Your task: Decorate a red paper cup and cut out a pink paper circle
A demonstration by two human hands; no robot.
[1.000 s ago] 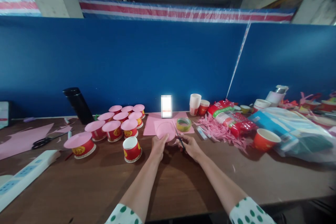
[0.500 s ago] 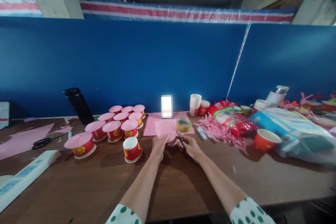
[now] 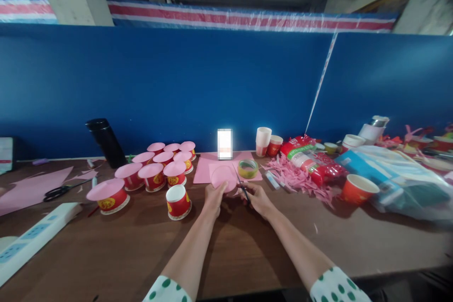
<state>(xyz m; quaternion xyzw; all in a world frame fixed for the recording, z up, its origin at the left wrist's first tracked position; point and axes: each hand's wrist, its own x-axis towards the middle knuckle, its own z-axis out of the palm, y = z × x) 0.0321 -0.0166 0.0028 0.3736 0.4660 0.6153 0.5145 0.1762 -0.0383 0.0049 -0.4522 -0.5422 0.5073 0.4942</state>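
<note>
1. Beside the tape roll [image 3: 244,174], on its near left: round pink paper piece [image 3: 222,176], pinched in the left hand [image 3: 213,199], thumb laid over the near edge.
2. Just nearer than the tape roll: right hand [image 3: 257,199], closed around the handles of black scissors [image 3: 244,191], blades aimed up and leftward along the right side of the round pink paper piece; cannot tell whether touching it.
3. Under the tape roll: large pink sheet [image 3: 203,170], flat on the brown bench [image 3: 247,259]. Beyond the tape roll, to its left: bright white rectangle [image 3: 224,144], blurred.
4. Left of the tape roll, well apart: cluster of red paper cups, each topped with a pink paper disc [image 3: 151,170]. Closer to the tape roll than most of these: one uncovered red cup [image 3: 178,203], white end up.
5. Far left of the tape roll: black thermos [image 3: 105,142], second pair of scissors [image 3: 56,192], pink paper [image 3: 31,191] and white power strip [image 3: 35,244].
6. Right of the tape roll: heap of pink paper strips [image 3: 288,175], red plastic package [image 3: 306,161] lying against it, and, farther back, stacked white cups [image 3: 263,141] beside a red cup.
7. Far right of the tape roll: orange paper cup [image 3: 357,191], upright, next to a clear plastic bag [image 3: 399,181] with blue contents.
8. Behind the tape roll, across the whole width: blue partition [image 3: 212,80].
</note>
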